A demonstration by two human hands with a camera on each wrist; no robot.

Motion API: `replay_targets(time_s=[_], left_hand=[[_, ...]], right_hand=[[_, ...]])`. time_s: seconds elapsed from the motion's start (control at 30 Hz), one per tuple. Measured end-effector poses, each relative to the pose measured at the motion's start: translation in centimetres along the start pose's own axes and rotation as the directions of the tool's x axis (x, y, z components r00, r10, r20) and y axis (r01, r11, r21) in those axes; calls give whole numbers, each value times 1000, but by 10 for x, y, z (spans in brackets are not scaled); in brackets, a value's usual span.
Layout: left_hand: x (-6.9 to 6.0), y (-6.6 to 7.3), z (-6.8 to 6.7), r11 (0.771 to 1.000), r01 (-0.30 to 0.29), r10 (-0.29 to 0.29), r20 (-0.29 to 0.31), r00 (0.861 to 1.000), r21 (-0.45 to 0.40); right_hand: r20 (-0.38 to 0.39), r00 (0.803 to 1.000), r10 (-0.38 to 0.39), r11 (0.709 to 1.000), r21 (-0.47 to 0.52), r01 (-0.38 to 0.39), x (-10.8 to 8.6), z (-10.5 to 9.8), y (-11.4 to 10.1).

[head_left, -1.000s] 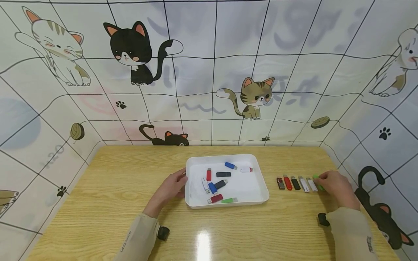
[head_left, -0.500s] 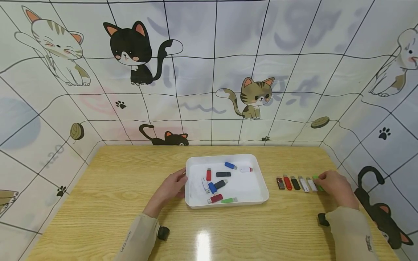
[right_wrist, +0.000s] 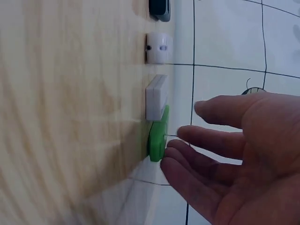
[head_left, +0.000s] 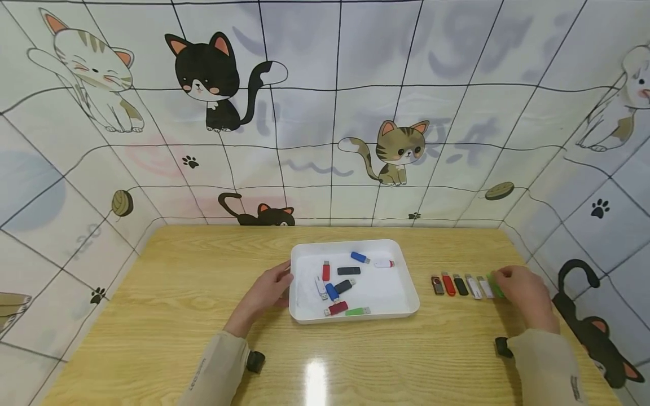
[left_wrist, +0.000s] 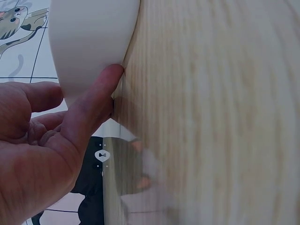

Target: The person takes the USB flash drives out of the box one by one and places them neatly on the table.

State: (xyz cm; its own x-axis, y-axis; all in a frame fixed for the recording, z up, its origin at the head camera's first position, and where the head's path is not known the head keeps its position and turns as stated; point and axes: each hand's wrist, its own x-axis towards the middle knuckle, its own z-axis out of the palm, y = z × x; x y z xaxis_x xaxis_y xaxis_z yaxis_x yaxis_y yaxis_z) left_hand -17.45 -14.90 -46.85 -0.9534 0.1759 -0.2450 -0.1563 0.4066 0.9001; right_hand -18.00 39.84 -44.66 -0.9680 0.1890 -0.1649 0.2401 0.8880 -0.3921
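Observation:
My left hand rests against the left side of a white tray; in the left wrist view its fingertips touch the outer wall. Inside the tray lie several USB sticks, among them a green one, a dark red one and a black one. To the right, more USB sticks form a row on the table. My right hand is over the green USB stick at the row's right end. Its fingers are loosely bent beside that stick; whether they touch it is hard to tell.
The row also has a white stick, another white stick, a black stick, a red stick and a dark metal-topped stick. The wooden table meets a cat-patterned wall cloth behind and on both sides.
The right fingers have shifted very slightly at the green USB stick. The left hand and the tray stay in place, while the whole view drifts a few pixels.

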Motion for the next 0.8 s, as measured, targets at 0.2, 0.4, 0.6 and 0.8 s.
replay_targets(time_s=[0.2, 0.4, 0.6, 0.8], left_hand=[[2, -1, 1, 1000, 1, -1, 3, 1000, 5], [1, -1, 1, 1000, 4, -4, 0, 1000, 10], [0, 0, 2, 1000, 7, -7, -4, 1000, 9], [0, 1, 2, 1000, 3, -3, -6, 1000, 12]], right_hand=[[-166, 982, -86, 985, 136, 109, -12, 7, -23], [-128, 974, -189, 941, 261, 217, -22, 17, -60], [-52, 959, -278, 926, 250, 282, -26, 29, -91], [39, 950, -309, 924, 249, 291, -25, 40, -119]])
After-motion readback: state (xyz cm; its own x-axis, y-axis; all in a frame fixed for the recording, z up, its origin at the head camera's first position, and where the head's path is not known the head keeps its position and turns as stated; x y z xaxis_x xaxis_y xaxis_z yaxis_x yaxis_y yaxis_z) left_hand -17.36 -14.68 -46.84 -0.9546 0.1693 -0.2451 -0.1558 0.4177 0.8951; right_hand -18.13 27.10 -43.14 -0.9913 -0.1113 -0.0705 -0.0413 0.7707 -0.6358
